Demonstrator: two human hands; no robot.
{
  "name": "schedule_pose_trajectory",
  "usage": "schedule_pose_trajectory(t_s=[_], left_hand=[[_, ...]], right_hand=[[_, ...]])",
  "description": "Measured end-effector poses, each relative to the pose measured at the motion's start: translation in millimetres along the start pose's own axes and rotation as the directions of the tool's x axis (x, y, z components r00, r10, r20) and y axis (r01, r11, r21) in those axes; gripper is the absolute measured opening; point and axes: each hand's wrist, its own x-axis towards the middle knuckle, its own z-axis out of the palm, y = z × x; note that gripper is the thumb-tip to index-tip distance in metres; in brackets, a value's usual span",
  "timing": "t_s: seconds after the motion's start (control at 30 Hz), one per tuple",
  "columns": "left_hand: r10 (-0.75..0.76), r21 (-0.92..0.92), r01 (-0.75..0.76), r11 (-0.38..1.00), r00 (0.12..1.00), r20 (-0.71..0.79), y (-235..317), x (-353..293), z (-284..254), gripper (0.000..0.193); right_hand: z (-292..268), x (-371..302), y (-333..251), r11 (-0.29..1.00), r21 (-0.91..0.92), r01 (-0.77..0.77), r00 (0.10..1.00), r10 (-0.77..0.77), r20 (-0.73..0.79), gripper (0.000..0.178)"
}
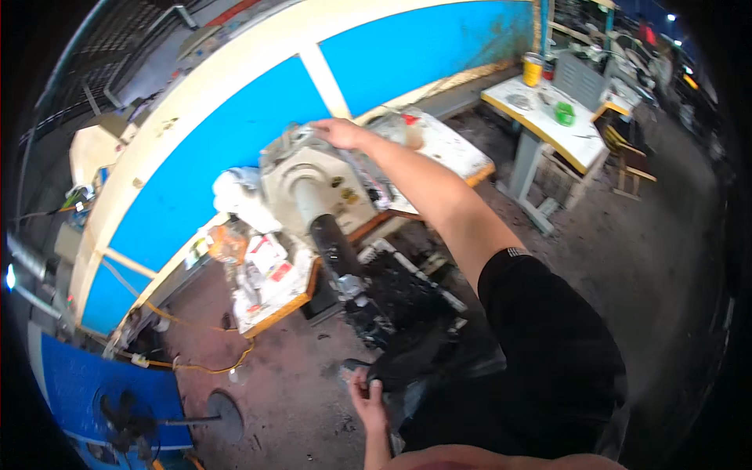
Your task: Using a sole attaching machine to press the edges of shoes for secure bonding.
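Before me stands a beige machine (319,176) with a thick grey tube (310,200) sticking out toward me. A black sleeve-like part (335,249) covers the tube's near end. My right hand (338,133) reaches forward to the top of the machine, its fingers drawn together at a heap of greyish items (291,142). What they pinch there is hidden. Low down beside my dark clothing, my left hand (368,398) is closed, thumb toward the fingers. A small grey-blue piece (355,364) shows at its fingertips, too small to name.
White worktops with yellow edges flank the machine, the left one (286,300) bearing bags and papers. A dark, worn block (403,286) lies below the tube. A standing fan (129,419) and a yellow cable (207,368) are at left. Another table (576,141) stands far right.
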Motion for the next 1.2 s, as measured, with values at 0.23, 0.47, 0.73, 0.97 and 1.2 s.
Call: schedule_pose_trajectory(t_s=[0.23, 0.47, 0.73, 0.97, 1.2], left_hand=[[0.178, 0.436, -0.245, 0.866, 0.966, 0.189, 39.4, 19.9, 25.4, 0.037], [0.332, 0.373, -0.657, 0.655, 0.694, 0.639, 66.3, 42.2, 99.5, 0.047], [-0.09, -0.029, 0.114, 0.993, 0.893, 0.44, 13.0, 55.7, 31.0, 0.114], [-0.083, -0.43, 0.212, 0.878, 0.95, 0.3, 24.4, 50.8, 73.5, 0.108], [0.112, -0.302, -0.011, 0.953, 0.941, 0.318, 51.5, 48.5, 96.7, 0.105]], right_hand=[[-0.5, -350.7, -85.6, 0.863, 0.49, -0.124, 0.986, 0.051, 0.161, 0.031], [20.8, -491.7, -168.8, 0.904, 0.386, -0.181, 0.96, 0.077, 0.27, 0.069], [-31.1, -532.7, -123.6, 0.179, 0.858, -0.481, 0.672, 0.704, 0.23, 0.058], [2.9, -570.2, -64.5, -0.154, 0.976, -0.155, 0.635, 0.742, 0.218, 0.057], [-10.8, -543.0, -57.3, 0.037, 0.966, -0.258, 0.76, 0.624, 0.179, 0.094]])
